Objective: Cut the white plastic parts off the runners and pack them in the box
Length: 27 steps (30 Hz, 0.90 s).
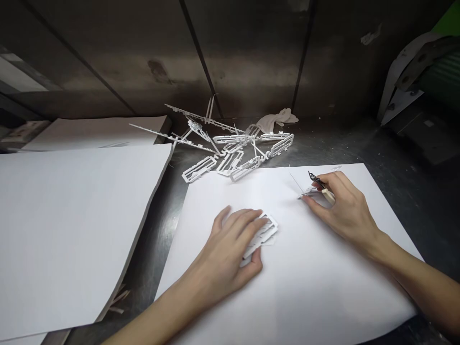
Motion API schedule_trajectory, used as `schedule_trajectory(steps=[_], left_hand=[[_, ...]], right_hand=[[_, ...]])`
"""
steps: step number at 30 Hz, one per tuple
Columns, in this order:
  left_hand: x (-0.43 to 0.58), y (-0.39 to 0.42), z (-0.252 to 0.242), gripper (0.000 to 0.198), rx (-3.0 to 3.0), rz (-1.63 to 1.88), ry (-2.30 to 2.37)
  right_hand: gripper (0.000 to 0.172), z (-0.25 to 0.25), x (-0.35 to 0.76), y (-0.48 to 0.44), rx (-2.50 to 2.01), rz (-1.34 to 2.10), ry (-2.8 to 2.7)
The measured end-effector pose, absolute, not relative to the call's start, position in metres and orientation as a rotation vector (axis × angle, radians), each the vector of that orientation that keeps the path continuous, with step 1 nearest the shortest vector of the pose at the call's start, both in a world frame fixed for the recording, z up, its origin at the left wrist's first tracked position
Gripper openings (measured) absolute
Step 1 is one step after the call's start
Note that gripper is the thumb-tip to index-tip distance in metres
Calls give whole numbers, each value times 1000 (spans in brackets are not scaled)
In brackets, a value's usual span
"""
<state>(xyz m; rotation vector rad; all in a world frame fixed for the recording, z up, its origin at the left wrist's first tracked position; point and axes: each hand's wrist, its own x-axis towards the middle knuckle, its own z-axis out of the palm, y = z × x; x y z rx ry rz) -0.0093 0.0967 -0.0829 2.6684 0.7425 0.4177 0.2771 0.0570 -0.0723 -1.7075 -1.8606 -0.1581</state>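
Observation:
My left hand [233,244] is closed around a small stack of white plastic frames [269,229], low over a white paper sheet [309,287]. Its fingers lie across the top of the stack and the thumb presses from below. To the right, my right hand [345,206] holds side cutters [318,181] with dark jaws and a cream handle. Between that hand's thumb and fingertips is also a thin white plastic sprue piece [304,194], with a fine strand rising from it. Beyond the sheet's far edge lies a tangled heap of white plastic frames on sprues [246,165].
A thick stack of white paper [79,220] stands on the left, with another stack [97,132] behind it. A crumpled white cloth or glove [276,120] lies at the back of the metal table [334,139]. Dark machinery [417,96] is at the right rear.

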Motion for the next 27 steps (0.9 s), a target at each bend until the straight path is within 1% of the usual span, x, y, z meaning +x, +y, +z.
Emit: schedule_trajectory(steps=[5,11,13,15,16,19,23,25,27], left_hand=[[-13,98,-87,40,2664,533,1020],[-13,97,-88,43,2599,630,1002],[-12,97,-86,45,2569,688,981],[-12,96,-85,47,2523,757,953],[-11,96,-84,47,2498,796,934],[-11,96,-84,53,2441,894,867],[-10,97,-83,74,2394,1004,839],[-10,97,-82,84,2364,1015,808],[-10,96,-80,88,2339,953,718]], right_hand=[[29,-71,280,56,-1804,-70,-1776],[36,-76,283,59,-1792,-29,-1718],[29,-77,280,60,-1754,47,-1645],[18,-75,275,60,-1712,188,-1535],[16,-72,273,59,-1687,274,-1467],[25,-61,270,57,-1563,579,-1248],[41,-49,274,50,-1332,1006,-1187],[45,-47,274,44,-1300,1101,-1262],[48,-46,271,38,-1306,1179,-1287]])
